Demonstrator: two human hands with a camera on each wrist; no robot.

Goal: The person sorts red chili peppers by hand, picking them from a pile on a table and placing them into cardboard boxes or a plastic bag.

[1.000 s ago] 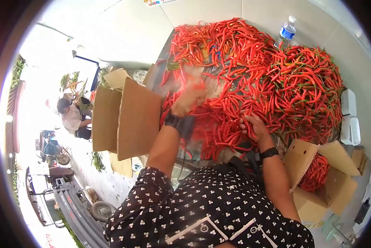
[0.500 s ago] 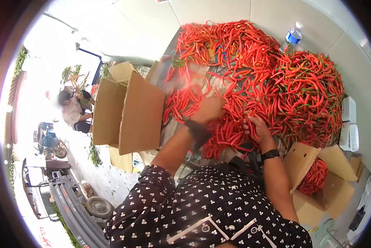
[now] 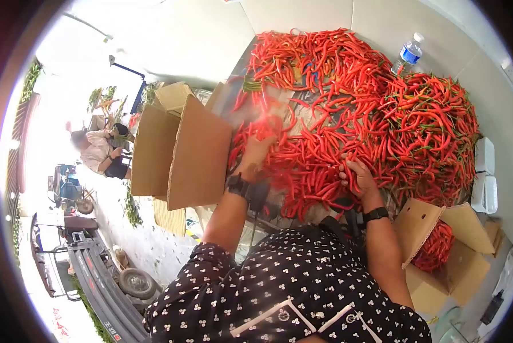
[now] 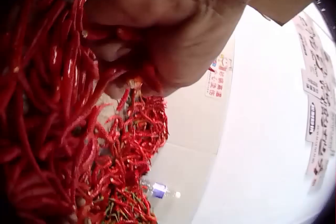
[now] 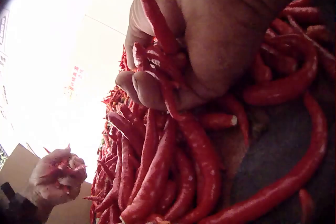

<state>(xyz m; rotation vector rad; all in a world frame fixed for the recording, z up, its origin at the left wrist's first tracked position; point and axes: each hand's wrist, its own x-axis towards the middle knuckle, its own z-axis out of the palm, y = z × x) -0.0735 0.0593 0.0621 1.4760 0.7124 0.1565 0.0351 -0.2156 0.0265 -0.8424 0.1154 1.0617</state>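
Red chili peppers (image 3: 319, 166) lie in a broad heap before me. My left hand (image 3: 257, 151), over the near left part of the heap, has its fingers curled round several chili peppers; red ones show in its palm (image 4: 157, 50) in the left wrist view. At the near edge of the heap, my right hand (image 3: 359, 178) grips a small bunch of chili peppers (image 5: 163, 61), their tips poking out between thumb and fingers. More peppers lie right beneath it in the right wrist view. Both wrists wear dark bands.
A tall cardboard box (image 3: 199, 154) stands left of the heap. Another open box (image 3: 462, 257) at the right holds a red bag of peppers (image 3: 434, 246). A water bottle (image 3: 408, 54) and white trays (image 3: 485, 171) sit along the wall. Another person (image 3: 99, 150) sits far left.
My left hand moved right toward my right hand by half a second ago, then swung back left over the near left peppers. The right hand stays in place, holding its bunch.
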